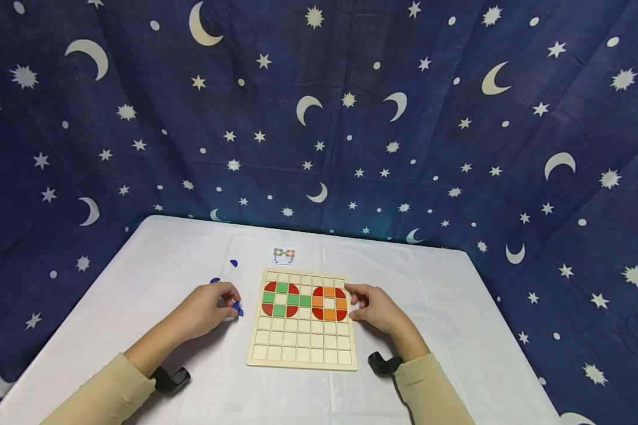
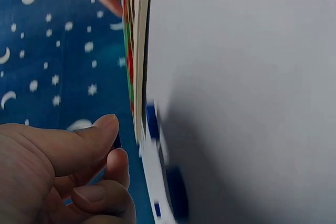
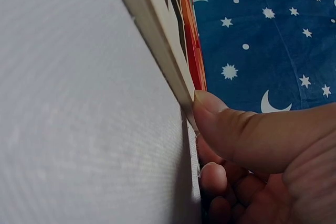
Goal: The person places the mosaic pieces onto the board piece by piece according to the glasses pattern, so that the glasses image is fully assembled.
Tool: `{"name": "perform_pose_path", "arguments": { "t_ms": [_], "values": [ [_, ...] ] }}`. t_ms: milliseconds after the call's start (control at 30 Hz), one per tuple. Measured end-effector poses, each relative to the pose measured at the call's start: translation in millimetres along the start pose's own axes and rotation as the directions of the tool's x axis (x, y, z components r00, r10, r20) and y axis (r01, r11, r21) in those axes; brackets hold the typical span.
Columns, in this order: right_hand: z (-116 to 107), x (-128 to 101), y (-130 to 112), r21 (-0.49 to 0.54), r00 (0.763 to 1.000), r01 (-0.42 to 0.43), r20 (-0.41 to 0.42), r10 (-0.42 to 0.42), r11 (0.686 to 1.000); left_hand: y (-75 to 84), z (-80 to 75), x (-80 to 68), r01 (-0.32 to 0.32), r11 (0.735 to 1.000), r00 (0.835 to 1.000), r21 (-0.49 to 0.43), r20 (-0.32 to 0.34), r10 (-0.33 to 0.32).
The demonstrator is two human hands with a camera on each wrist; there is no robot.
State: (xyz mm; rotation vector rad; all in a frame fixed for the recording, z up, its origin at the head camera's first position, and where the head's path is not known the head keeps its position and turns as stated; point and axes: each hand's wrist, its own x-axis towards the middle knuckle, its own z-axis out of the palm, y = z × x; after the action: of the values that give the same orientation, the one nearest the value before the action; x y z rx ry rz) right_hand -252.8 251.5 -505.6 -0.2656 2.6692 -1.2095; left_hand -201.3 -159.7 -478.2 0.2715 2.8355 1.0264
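A cream grid board point(image 1: 305, 356) lies on the table with red, green and orange pieces set in its upper rows. They form two ring shapes, joined by a green square point(image 1: 305, 301). Left of the board, my left hand point(image 1: 204, 310) pinches a small blue quarter-round piece point(image 1: 236, 305) between thumb and fingers; in the left wrist view only its dark edge shows. Another blue piece point(image 1: 241, 313) lies just below that hand. At the board's right edge rests my right hand point(image 1: 380, 308), its thumb point(image 3: 220, 114) touching the rim and its other fingers loosely bent.
A small pattern card point(image 1: 284, 255) lies behind the board. Two more blue pieces point(image 1: 234, 263) are on the white table point(image 1: 425, 295) at the left, one partly behind the left hand. A dark blue cloth point(image 1: 351, 147) with moons and stars hangs behind the table.
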Motion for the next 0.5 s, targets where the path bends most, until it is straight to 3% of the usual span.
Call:
{"name": "perform_pose_path", "arguments": {
  "t_ms": [233, 500],
  "values": [
    [0.7, 0.7, -0.4, -0.007, 1.000, 0.002, -0.001, -0.002, 1.000, 16.6, 24.5, 0.3, -0.053, 0.999, 0.998, 0.014, 0.020, 0.052],
    [1.1, 1.1, 1.6, -0.022, 1.000, 0.002, -0.003, -0.002, 1.000, 31.2, 41.1, 1.9, -0.054, 0.998, 0.998, 0.023, 0.038, 0.053]
  ]
}}
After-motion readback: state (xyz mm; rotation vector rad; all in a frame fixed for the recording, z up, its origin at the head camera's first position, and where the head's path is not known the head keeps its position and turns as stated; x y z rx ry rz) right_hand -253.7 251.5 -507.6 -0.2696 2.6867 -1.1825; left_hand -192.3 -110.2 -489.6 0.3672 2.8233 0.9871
